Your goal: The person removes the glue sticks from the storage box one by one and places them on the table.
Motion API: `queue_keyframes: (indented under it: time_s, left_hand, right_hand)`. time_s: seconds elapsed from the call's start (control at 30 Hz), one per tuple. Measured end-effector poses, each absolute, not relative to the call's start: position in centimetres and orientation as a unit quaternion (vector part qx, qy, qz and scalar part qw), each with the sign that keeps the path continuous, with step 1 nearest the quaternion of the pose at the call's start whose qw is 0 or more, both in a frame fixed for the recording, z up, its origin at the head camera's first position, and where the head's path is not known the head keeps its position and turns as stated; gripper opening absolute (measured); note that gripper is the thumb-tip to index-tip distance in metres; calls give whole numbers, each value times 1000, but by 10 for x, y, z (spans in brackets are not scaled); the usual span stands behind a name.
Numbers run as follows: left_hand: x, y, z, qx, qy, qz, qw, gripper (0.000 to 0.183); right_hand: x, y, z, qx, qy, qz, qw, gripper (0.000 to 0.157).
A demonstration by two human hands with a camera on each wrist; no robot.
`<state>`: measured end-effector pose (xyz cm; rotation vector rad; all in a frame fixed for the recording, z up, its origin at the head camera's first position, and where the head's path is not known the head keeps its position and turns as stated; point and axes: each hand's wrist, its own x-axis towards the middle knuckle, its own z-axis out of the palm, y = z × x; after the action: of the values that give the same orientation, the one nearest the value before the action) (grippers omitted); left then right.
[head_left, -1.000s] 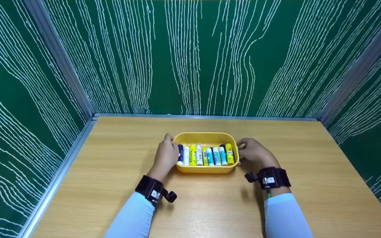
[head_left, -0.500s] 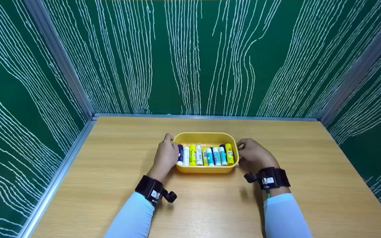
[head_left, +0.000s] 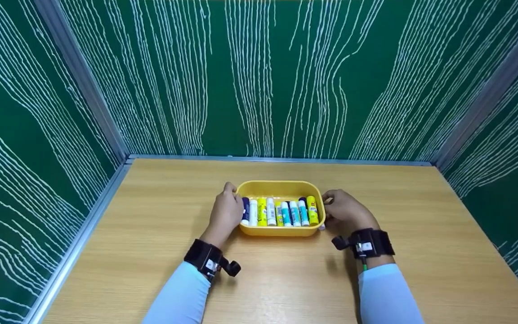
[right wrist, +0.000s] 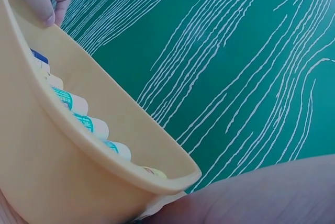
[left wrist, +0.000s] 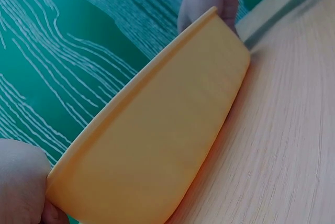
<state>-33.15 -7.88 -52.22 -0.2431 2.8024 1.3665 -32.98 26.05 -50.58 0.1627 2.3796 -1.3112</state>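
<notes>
A yellow plastic tub sits on the wooden table in the head view. Several glue sticks, white, yellow, teal and dark blue, lie side by side in it, such as a white one and a yellow one. My left hand grips the tub's left end, its thumb and fingers at the rim. At the right end, my right hand holds the rim with curled fingers, partly hidden. A small pale bit shows below those fingers; its kind is unclear.
The wooden table stretches around the tub. Green panels with white wavy lines stand behind and at both sides, joined by metal posts. Each wrist wears a black camera strap.
Both hands and the tub stay in nearly the same place. The pale bit under the right hand's fingers has shifted slightly down and left.
</notes>
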Motion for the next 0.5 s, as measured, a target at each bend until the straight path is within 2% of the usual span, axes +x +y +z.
queue_keyframes:
  time_s: [0.3, 0.5]
  left_hand:
    - [-331, -80, -523, -66, 899, 433, -4, 26]
    - [-332, -79, -523, -69, 899, 432, -2, 26]
  right_hand:
    - [-330, 264, -502, 86, 850, -484, 189, 34]
    - [-326, 256, -483, 110, 870, -458, 144, 29]
